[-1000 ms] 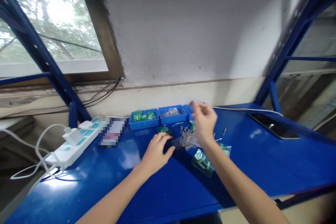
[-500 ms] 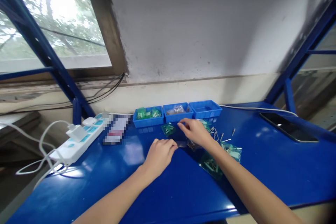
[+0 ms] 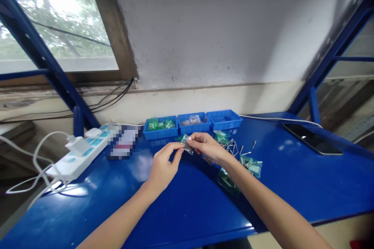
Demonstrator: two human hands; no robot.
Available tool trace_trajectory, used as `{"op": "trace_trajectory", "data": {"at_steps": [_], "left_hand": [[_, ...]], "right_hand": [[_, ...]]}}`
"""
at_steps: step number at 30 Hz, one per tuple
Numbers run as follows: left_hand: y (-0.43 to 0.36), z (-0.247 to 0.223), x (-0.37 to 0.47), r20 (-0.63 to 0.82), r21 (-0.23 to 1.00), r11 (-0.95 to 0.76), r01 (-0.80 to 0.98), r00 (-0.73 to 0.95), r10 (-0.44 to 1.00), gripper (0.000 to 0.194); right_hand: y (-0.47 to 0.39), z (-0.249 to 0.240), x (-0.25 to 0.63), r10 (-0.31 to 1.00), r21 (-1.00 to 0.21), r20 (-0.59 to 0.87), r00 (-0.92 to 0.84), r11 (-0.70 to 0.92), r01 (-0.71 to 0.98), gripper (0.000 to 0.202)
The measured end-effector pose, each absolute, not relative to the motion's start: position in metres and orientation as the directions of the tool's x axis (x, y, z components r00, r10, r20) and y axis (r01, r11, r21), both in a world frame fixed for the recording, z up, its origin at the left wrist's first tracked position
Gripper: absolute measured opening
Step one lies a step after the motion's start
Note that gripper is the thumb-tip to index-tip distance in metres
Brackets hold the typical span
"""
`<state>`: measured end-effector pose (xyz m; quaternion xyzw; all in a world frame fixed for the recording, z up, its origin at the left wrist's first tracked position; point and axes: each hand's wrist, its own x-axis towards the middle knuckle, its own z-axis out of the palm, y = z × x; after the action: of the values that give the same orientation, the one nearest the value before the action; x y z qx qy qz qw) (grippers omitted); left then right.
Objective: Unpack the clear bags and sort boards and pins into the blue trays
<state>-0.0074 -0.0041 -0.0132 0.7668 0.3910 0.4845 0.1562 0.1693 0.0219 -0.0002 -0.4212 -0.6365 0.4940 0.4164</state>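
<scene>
Between both hands, a small clear plastic bag (image 3: 187,148) is held up over the blue table. My left hand (image 3: 165,162) pinches its left side with thumb and forefinger. My right hand (image 3: 205,146) grips its right edge, fingers closed. What the bag contains is too small to make out. Just behind it lies a green plastic bag (image 3: 180,138), partly covered. Beside my right hand are loose metal pins that look like rivets (image 3: 231,146) and another green bag (image 3: 221,137). More green bags of small parts (image 3: 251,165) lie near my right forearm, which hides some of them.
Along the wall stand three blue bins: one with green bags (image 3: 160,134), one with clear bags (image 3: 194,127), and one on the right (image 3: 224,124). A white power strip (image 3: 78,159) with cables sits left; a black phone (image 3: 311,139) lies right.
Both hands have come together, and the clear bag is now held between them. My left hand has risen slightly. The view has shifted a little to the right.
</scene>
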Motion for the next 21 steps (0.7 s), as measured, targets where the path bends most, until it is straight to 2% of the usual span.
{"op": "trace_trajectory", "data": {"at_steps": [3, 5, 7, 10, 13, 16, 18, 21], "left_hand": [[0.0, -0.014, -0.007, 0.53, 0.684, -0.574, 0.45, 0.234, 0.815, 0.018], [0.004, -0.017, -0.006, 0.398, 0.813, -0.441, 0.381, 0.191, 0.897, 0.027], [0.008, -0.019, -0.005, 0.219, 0.953, -0.242, 0.183, 0.141, 0.966, 0.042], [0.013, -0.021, -0.006, 0.052, 0.993, -0.038, -0.116, 0.119, 0.992, 0.044], [0.015, -0.021, -0.008, 0.111, 0.989, -0.101, -0.109, 0.085, 0.99, 0.03], [0.016, -0.021, -0.011, 0.261, 0.961, -0.264, 0.083, 0.043, 0.964, 0.02], [0.015, -0.02, -0.013, 0.406, 0.867, -0.414, 0.277, 0.09, 0.91, 0.012], [0.01, -0.019, -0.013, 0.586, 0.619, -0.608, 0.497, 0.222, 0.779, 0.012]], "right_hand": [[0.023, -0.003, 0.168, 0.943, -0.93, 0.32, -0.095, 0.331, 0.16, 0.023], [0.021, -0.005, 0.165, 0.901, -0.862, 0.432, -0.036, 0.424, 0.279, 0.019], [0.016, -0.006, 0.161, 0.849, -0.763, 0.518, -0.101, 0.513, 0.394, 0.014], [0.008, -0.008, 0.155, 0.757, -0.616, 0.601, -0.258, 0.644, 0.454, 0.012], [0.006, -0.009, 0.153, 0.732, -0.6, 0.609, -0.306, 0.677, 0.427, 0.021], [0.008, -0.009, 0.153, 0.806, -0.699, 0.523, -0.277, 0.592, 0.401, 0.017], [0.012, -0.009, 0.154, 0.872, -0.785, 0.427, -0.241, 0.489, 0.38, 0.014], [0.018, -0.01, 0.154, 0.925, -0.853, 0.322, -0.202, 0.376, 0.362, 0.034]]}}
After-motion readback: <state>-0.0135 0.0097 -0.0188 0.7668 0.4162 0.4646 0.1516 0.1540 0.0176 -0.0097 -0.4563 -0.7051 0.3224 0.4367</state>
